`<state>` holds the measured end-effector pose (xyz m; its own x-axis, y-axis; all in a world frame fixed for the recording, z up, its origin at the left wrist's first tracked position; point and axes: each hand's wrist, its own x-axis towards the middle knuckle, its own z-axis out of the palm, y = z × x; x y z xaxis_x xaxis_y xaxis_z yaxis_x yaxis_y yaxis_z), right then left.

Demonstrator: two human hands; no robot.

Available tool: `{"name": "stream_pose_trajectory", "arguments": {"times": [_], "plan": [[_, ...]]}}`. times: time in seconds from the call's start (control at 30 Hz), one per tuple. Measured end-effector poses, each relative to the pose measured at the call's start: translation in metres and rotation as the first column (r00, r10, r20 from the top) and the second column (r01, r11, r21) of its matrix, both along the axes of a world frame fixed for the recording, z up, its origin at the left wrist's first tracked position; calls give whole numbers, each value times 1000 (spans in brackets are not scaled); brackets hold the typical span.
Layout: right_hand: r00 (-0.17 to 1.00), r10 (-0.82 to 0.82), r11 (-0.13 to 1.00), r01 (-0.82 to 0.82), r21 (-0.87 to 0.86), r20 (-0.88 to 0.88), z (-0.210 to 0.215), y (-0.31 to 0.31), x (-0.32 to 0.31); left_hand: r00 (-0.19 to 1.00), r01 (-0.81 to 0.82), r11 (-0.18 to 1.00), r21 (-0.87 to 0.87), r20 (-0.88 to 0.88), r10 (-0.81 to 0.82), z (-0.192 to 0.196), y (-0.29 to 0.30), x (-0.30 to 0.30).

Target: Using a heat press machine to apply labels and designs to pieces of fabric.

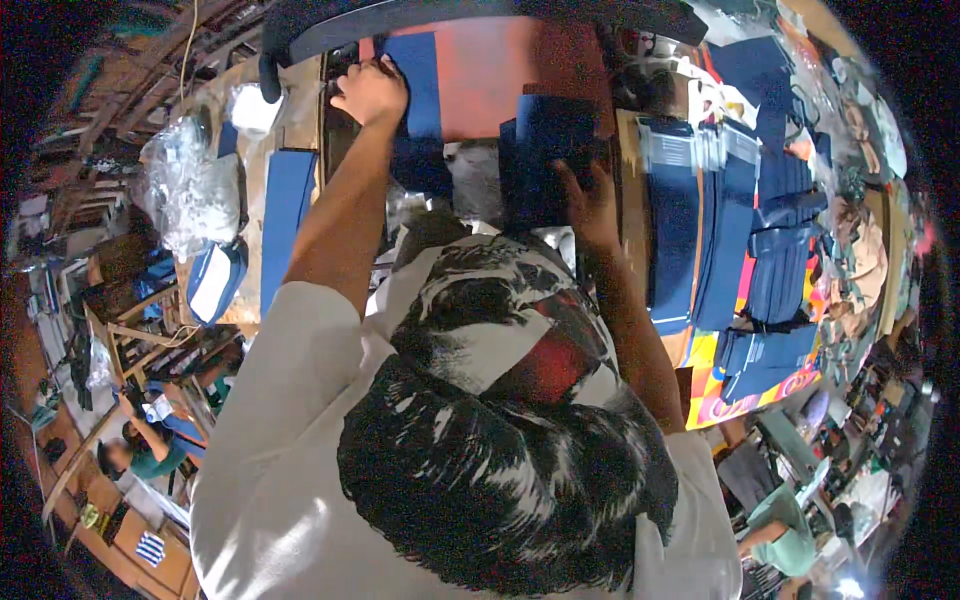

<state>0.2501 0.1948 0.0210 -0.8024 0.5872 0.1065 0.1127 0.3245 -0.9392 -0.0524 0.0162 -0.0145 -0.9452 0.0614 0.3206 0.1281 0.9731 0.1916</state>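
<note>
My left hand [372,92] is at the left edge of a blue panel [418,110] that lies against a reddish flat surface [482,75]. Its thumb stands away from the bent fingers, and I see nothing held in it. My right hand [592,202], in shadow, rests by the right side of a dark blue flat piece [540,150], with thumb and finger apart. Between the two blue pieces, a greyish sheet [473,180] shows in front of the reddish surface. My fingertips on the right are dim against the dark blue.
Stacks of blue panels [672,220] stand on the right, beside a bundle of dark blue pieces [782,250] on a colourful cloth [735,405]. At left are clear plastic bags [192,185] and a long blue panel [288,215]. A dark bar [480,22] crosses overhead. Other people sit at both sides.
</note>
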Motion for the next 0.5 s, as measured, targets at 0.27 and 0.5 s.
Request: {"name": "stream_pose_trajectory", "arguments": {"times": [0.27, 0.5], "plan": [[995, 94, 941, -86, -327, 11, 3, 4, -5, 991, -133, 990, 42, -14, 134, 1, 6, -1], [997, 42, 947, -18, -322, 66, 5, 12, -96, 877, 477, 879, -30, -46, -478, 14, -21, 7]]}}
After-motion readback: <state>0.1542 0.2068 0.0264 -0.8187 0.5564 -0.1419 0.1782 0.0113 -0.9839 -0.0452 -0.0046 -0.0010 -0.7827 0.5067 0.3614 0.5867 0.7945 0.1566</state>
